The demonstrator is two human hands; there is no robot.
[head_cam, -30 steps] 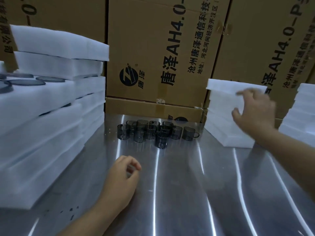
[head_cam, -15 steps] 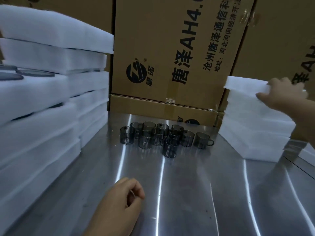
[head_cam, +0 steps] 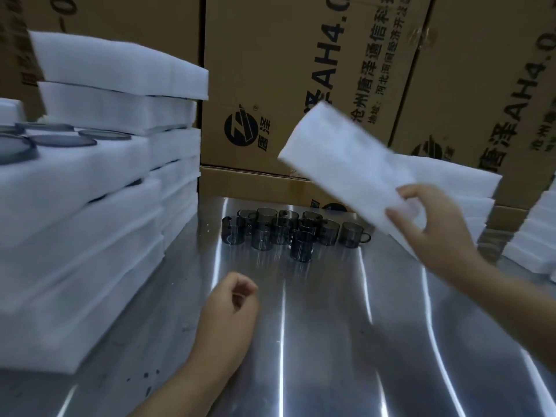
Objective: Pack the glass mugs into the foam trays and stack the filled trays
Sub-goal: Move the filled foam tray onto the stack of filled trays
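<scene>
White foam tray (head_cam: 346,164) gripped at its near short end by right hand (head_cam: 433,224), held clear of everything and tilted above the mugs; blurred, so pockets not discernible. Left hand (head_cam: 231,308) curled into a loose fist on brushed steel table (head_cam: 331,341), holding nothing. Probably feather-light, soft, easily dented: best taken by an edge, never squeezed. Smoky glass mugs (head_cam: 288,233) clustered upright beyond the hands, small handled cylinders, slick and fragile; safest grasped round the body. Empty trays (head_cam: 469,188) stacked at right, filled trays (head_cam: 90,206) at left, dark rims showing. Printed cardboard cartons (head_cam: 285,70) behind.
</scene>
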